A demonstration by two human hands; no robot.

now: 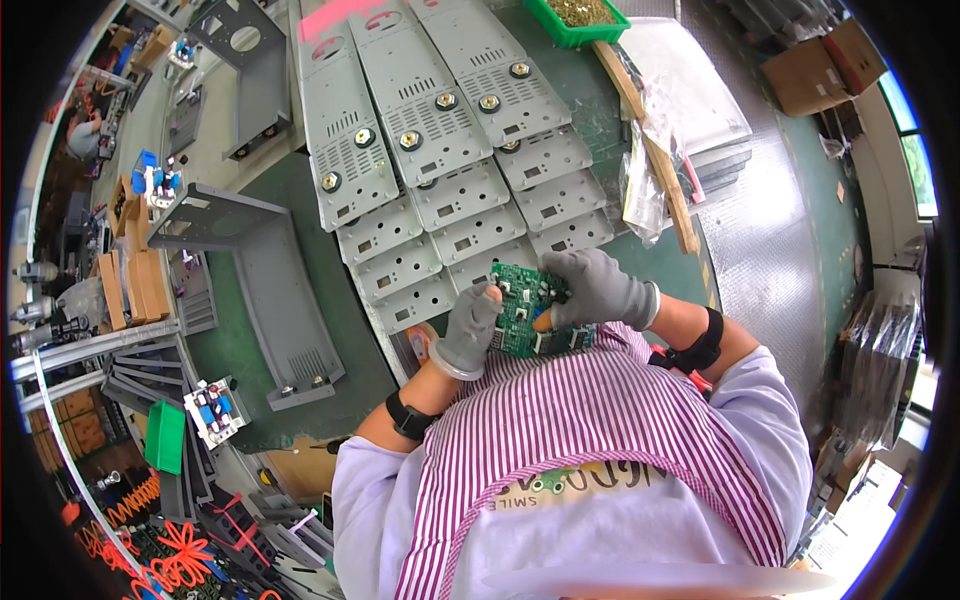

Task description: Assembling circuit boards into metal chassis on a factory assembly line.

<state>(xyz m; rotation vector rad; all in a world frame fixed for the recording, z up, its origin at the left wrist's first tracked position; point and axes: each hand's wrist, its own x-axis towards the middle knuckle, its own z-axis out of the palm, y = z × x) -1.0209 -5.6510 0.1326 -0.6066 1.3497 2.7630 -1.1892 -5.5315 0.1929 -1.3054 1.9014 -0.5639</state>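
Between my gloved hands, close in front of my striped apron, is a green circuit board (518, 312) with small components on it. My left hand (472, 328) grips its left edge, the bare thumb tip on the board's upper left. My right hand (598, 288) holds the right side, fingers over the upper edge and the bare thumb tip on its face. Just beyond the board lie overlapping rows of grey perforated metal panels (465, 222). Brass-coloured fittings with dark nuts (409, 141) sit on the uppermost panels.
A bent grey metal housing (285, 290) stands on the green bench at left. Farther right are a wooden strip (660, 165), stacked sheets in clear wrap (690, 90) and a green tray of small parts (570, 38). A green bin (165, 437) and orange coiled hoses (180, 555) are lower left.
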